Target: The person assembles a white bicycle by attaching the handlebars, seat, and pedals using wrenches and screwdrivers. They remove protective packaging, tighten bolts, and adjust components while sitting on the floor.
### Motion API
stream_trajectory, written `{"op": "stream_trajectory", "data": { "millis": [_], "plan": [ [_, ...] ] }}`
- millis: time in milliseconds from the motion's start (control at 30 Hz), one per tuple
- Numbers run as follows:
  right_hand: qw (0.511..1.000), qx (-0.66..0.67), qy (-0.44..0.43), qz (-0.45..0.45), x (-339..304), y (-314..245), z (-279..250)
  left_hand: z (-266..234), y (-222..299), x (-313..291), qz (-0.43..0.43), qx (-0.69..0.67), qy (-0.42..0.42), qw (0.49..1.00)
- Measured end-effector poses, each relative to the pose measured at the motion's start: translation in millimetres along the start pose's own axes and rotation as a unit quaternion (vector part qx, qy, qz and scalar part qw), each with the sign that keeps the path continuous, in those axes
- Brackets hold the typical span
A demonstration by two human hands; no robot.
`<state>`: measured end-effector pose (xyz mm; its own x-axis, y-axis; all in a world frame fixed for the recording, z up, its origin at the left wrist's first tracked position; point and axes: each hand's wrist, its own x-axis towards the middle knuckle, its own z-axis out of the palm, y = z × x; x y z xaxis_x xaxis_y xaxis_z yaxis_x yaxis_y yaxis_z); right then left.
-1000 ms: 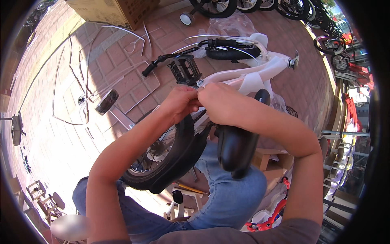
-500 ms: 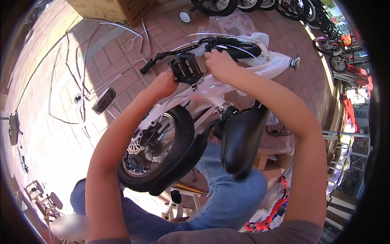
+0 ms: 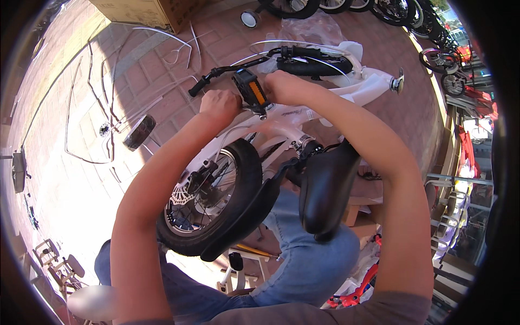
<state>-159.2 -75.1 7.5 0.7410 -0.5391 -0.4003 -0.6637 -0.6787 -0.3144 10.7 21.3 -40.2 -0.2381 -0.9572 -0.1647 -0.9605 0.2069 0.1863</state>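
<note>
Pedal (image 3: 251,92), black with an orange reflector strip along its edge, sits between the two hands at the top of the white bicycle frame (image 3: 303,122), which lies tipped over across the person's lap. Its long axis runs from upper left to lower right in the head view, and its threaded end points down toward the frame just beneath it. Left hand (image 3: 219,105) is closed into a fist right against the pedal's left side; whether it grips the pedal body or something small behind it cannot be told, since the fingers curl away from the camera. Right hand (image 3: 284,86) is wrapped against the pedal's right side, fingers folded over, also in contact. Both are about equally near (the pedal is pinched between them), with each forearm reaching up from the lower edge.

Below the hands the rear wheel (image 3: 211,200) with its fat black tyre and silver disc rotor rests against the person's blue jeans (image 3: 303,265), and a black mudguard (image 3: 244,222) curves along it. Black saddle (image 3: 325,189) hangs to the right of the wheel, under the right forearm. Beyond the hands lie the black handlebar (image 3: 238,67) and the front tyre (image 3: 314,65). On the brick floor (image 3: 81,108) to the left lie thin white straps (image 3: 86,97) and a small black training wheel (image 3: 139,131); a cardboard box (image 3: 146,11) stands at the top.
</note>
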Motion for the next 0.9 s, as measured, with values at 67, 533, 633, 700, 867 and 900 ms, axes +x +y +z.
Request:
{"op": "stream_trajectory", "data": {
  "millis": [67, 533, 633, 700, 867, 900],
  "plan": [
    [0.999, 0.001, -0.012, 0.034, -15, 8, -10, -10, 5, -8, 0.019, -0.035, -0.022, 0.999],
    [0.957, 0.139, 0.178, -0.183, -102, -91, -18, -59, 21, -34, -0.146, -0.569, -0.278, 0.76],
    [0.956, 0.143, 0.141, -0.215, -110, -111, -16, -31, 28, -37, -0.17, -0.816, -0.268, 0.483],
    [0.982, 0.04, 0.057, -0.175, -108, -111, -21, -42, 51, -39, -0.237, -0.852, -0.201, 0.421],
    [0.984, -0.154, 0.014, -0.093, -111, -108, -35, -35, 34, -44, -0.132, -0.803, -0.232, 0.533],
    [0.983, -0.167, 0.044, -0.068, -114, -100, -33, -36, 20, -41, -0.125, -0.694, -0.263, 0.659]
  ]
}}
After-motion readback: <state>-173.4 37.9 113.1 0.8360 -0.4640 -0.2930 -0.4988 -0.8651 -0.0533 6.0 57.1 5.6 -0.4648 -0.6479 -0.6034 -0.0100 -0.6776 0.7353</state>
